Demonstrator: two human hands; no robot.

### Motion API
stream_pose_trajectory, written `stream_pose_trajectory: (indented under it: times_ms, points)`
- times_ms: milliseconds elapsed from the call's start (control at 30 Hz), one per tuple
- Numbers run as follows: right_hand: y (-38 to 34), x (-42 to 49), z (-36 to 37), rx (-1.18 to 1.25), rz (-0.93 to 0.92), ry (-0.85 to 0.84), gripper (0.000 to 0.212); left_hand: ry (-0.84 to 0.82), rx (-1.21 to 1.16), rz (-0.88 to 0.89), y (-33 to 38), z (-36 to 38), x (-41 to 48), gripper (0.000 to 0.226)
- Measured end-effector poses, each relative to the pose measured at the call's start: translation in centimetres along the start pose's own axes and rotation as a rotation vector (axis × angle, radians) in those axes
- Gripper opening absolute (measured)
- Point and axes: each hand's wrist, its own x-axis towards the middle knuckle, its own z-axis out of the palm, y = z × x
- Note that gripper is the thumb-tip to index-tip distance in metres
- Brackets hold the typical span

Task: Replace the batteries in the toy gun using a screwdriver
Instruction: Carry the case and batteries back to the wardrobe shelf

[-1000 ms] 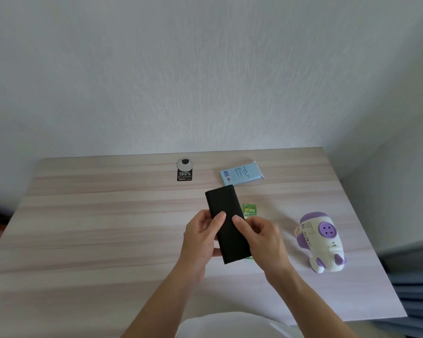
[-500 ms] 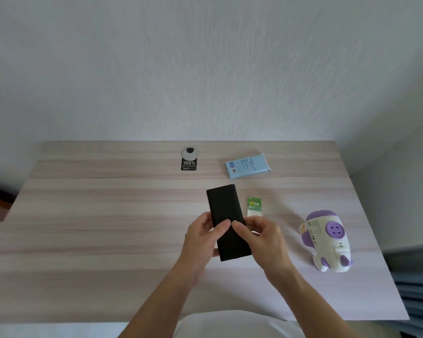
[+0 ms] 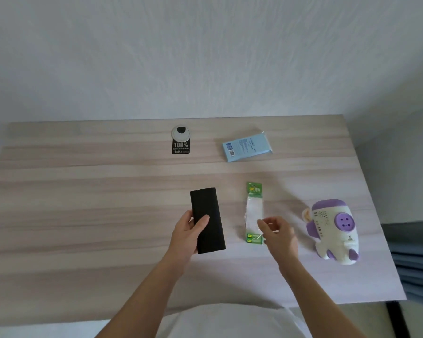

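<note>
Battery pack (image 3: 254,211) now beneath right hand (image 3: 280,236), off black case (image 3: 206,208).

A plain domestic-looking room, perhaps a study or bedroom. A pale wood-grain laminate desk (image 3: 83,191) fills the lower frame, set into a corner of white textured wall (image 3: 205,57). It has a round grey cable grommet (image 3: 180,132) at upper centre, and blue-grey pleated fabric (image 3: 413,252) hangs at the right edge.

Pale wood-grain table (image 3: 83,203), matt; matt black case (image 3: 206,220); glossy plastic toy gun (image 3: 335,230); clear shiny battery pack (image 3: 254,211); glossy blue packet (image 3: 247,147); textured white wall (image 3: 205,57).
</note>
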Motion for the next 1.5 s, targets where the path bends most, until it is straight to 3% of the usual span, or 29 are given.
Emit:
stream_pose_trajectory:
  times_ms: [167, 333, 500, 633, 867, 967, 1067, 1333, 1500]
  points:
    - [2.4, 2.2, 1.9, -0.157, 0.105, 0.061, 0.042, 0.003, 0.028, -0.048, -0.5, -1.2, 2.1, 0.020]
    - [1.8, 2.7, 4.2, -0.277, 0.169, 0.121, 0.053, 0.001, 0.022, -0.088, -0.6, -2.3, 2.9, 0.021]
    - [1.7, 2.5, 5.4, -0.222, 0.190, 0.165, 0.048, -0.024, 0.043, -0.094, -0.2, -3.3, 3.3, 0.021]
    - [2.2, 2.5, 5.8, -0.187, 0.159, 0.114, 0.023, -0.024, 0.047, -0.096, 0.0, -3.7, 3.5, 0.019]
    - [2.3, 1.5, 4.3, 0.113, 0.134, 0.019, 0.019, -0.029, 0.063, -0.077, 0.0, -3.6, 3.6, 0.021]
    - [1.9, 1.0, 3.4, 0.488, 0.201, -0.097, 0.003, -0.033, 0.062, -0.044, 0.3, -3.4, 3.5, 0.022]
    - [0.5, 0.2, 2.6, 0.724, 0.217, -0.251, 0.014, -0.058, 0.053, -0.007, 0.8, -2.9, 2.8, 0.019]
    - [-4.5, -3.1, 0.0, 0.885, 0.036, -0.454, 0.017, -0.126, -0.109, 0.102, 2.9, 0.3, -1.2, 0.020]
    - [-7.1, -5.4, -1.9, 0.859, -0.021, -0.524, 0.018, -0.123, -0.162, 0.181, 3.5, 1.6, -4.5, 0.020]
